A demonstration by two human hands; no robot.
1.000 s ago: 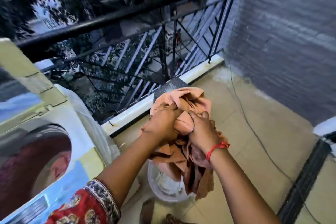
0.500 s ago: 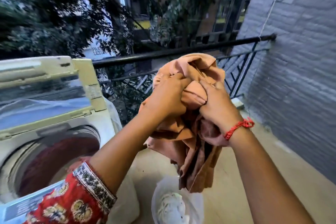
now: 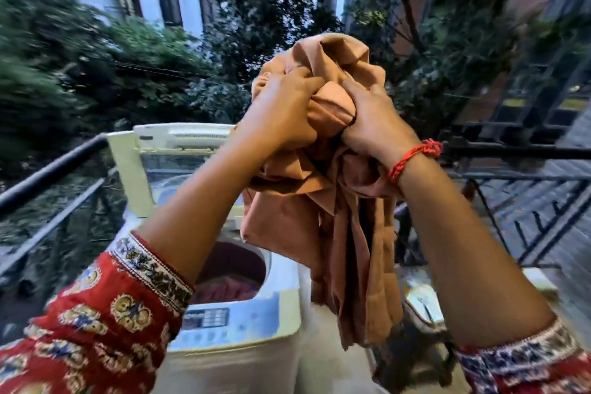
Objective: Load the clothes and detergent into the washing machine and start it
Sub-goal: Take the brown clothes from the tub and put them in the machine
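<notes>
A bundle of orange-brown clothes (image 3: 323,227) hangs in the air, gripped at its top by my left hand (image 3: 284,115) and my right hand (image 3: 374,125), side by side. Below and left of the bundle stands a white top-loading washing machine (image 3: 256,352) with its lid (image 3: 179,150) raised upright. Reddish laundry (image 3: 230,285) lies inside the open drum, partly hidden by my left forearm. The bundle's lower end dangles past the machine's right edge. A control panel (image 3: 208,318) runs along the machine's front.
A black metal railing (image 3: 48,176) borders the balcony on the left and another stretch of railing (image 3: 518,153) on the right. A white tub (image 3: 425,310) sits on the floor right of the machine, behind the cloth. Trees and buildings lie beyond.
Both hands have carried the bundle up and leftward from over the floor tub to above the washing machine. The view swung left, bringing the machine under my arms.
</notes>
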